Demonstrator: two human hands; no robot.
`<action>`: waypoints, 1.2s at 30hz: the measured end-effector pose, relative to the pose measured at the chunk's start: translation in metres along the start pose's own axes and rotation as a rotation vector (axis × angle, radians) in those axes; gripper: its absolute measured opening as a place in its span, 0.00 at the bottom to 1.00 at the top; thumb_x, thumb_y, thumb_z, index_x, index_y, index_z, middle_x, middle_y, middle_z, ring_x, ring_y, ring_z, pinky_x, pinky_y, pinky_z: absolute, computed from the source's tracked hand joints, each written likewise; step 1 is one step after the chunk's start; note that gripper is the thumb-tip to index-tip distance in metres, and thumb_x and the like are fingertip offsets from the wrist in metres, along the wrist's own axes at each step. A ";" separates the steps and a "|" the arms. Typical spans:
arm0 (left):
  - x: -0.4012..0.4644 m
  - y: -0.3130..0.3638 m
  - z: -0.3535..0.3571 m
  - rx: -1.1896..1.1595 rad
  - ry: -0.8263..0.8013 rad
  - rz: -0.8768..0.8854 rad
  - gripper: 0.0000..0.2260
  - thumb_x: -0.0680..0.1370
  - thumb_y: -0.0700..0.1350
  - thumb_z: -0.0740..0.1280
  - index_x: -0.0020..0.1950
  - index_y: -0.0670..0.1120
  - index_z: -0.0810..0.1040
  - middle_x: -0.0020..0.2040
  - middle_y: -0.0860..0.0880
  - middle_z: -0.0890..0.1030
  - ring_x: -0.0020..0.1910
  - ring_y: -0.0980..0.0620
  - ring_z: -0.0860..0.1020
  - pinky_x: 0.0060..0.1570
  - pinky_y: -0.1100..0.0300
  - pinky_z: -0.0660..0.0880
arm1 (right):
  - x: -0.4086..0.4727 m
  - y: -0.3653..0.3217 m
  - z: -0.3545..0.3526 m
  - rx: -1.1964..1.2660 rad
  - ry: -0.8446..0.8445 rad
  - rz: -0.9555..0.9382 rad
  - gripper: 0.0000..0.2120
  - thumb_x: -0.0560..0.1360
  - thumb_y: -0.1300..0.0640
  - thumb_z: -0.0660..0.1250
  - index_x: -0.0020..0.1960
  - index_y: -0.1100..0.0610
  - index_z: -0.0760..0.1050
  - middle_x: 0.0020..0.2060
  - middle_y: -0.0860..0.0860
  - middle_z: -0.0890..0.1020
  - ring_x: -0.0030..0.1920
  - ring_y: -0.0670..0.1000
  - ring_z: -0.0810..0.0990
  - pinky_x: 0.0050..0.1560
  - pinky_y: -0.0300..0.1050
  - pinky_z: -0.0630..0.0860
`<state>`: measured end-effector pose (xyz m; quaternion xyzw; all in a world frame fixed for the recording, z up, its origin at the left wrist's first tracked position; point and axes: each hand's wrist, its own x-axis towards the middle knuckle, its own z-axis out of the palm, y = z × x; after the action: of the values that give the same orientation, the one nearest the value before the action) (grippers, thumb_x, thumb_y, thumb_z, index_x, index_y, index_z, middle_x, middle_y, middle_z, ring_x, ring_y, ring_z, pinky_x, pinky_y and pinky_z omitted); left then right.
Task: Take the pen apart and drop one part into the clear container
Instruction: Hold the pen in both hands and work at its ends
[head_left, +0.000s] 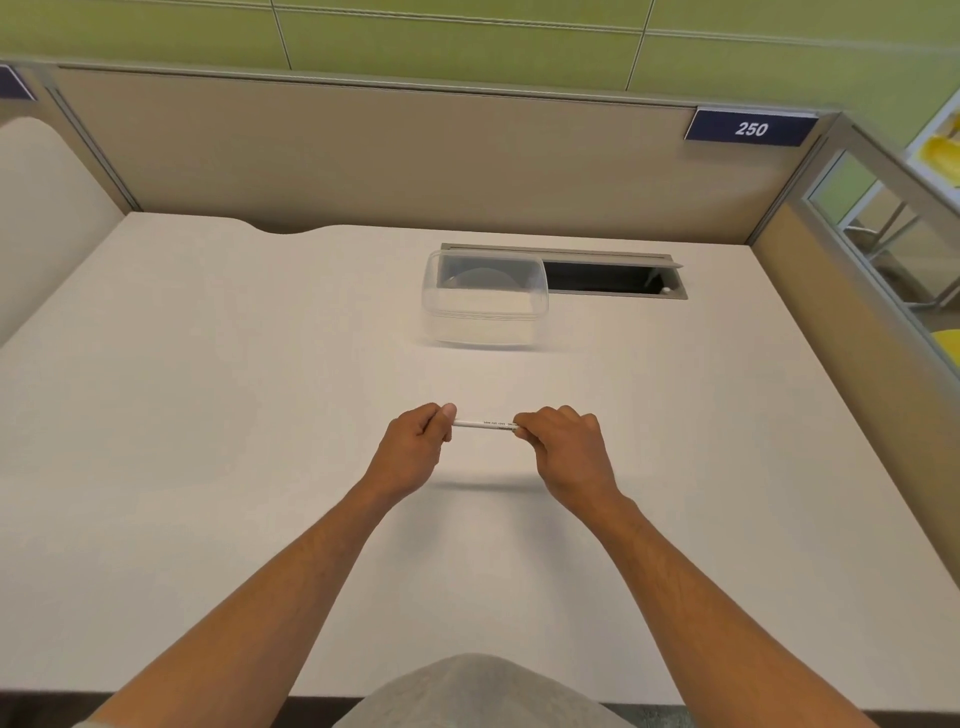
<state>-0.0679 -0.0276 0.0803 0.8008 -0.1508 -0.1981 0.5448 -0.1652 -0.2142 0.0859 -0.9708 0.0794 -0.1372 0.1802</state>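
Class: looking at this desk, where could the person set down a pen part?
Bare desk lies left and right of the hands, and between pen and clear container. Tightest: beside the container, against the cable slot.

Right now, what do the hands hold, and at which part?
Both hold the white pen: left hand at its left end, right hand at its right end.

Open desk (208, 415) btwn hands and clear container (485, 299); path unobstructed. Cable hatch (613, 278) open just behind/right of container. Partition (363, 156) blocks rear.
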 end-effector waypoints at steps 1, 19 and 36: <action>0.000 0.000 0.000 -0.007 0.006 -0.002 0.21 0.81 0.56 0.60 0.30 0.48 0.69 0.26 0.49 0.68 0.28 0.49 0.66 0.34 0.56 0.65 | 0.000 0.000 0.000 0.001 0.002 -0.001 0.07 0.79 0.55 0.61 0.50 0.52 0.78 0.37 0.49 0.80 0.37 0.52 0.67 0.40 0.47 0.59; 0.003 -0.008 0.001 -0.013 0.005 -0.010 0.21 0.80 0.58 0.61 0.30 0.48 0.72 0.24 0.52 0.73 0.27 0.52 0.71 0.35 0.56 0.69 | 0.002 0.003 0.001 -0.015 -0.008 -0.010 0.07 0.79 0.55 0.61 0.49 0.52 0.78 0.37 0.49 0.80 0.37 0.54 0.70 0.39 0.47 0.59; 0.006 -0.008 0.001 0.034 0.037 0.019 0.17 0.80 0.54 0.62 0.35 0.47 0.75 0.26 0.50 0.76 0.27 0.57 0.72 0.32 0.66 0.68 | 0.004 0.005 0.002 -0.013 -0.005 -0.011 0.06 0.79 0.55 0.62 0.49 0.52 0.78 0.37 0.49 0.80 0.36 0.54 0.70 0.39 0.47 0.59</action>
<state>-0.0632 -0.0286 0.0714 0.8121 -0.1516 -0.1756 0.5354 -0.1611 -0.2192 0.0836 -0.9727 0.0748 -0.1353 0.1732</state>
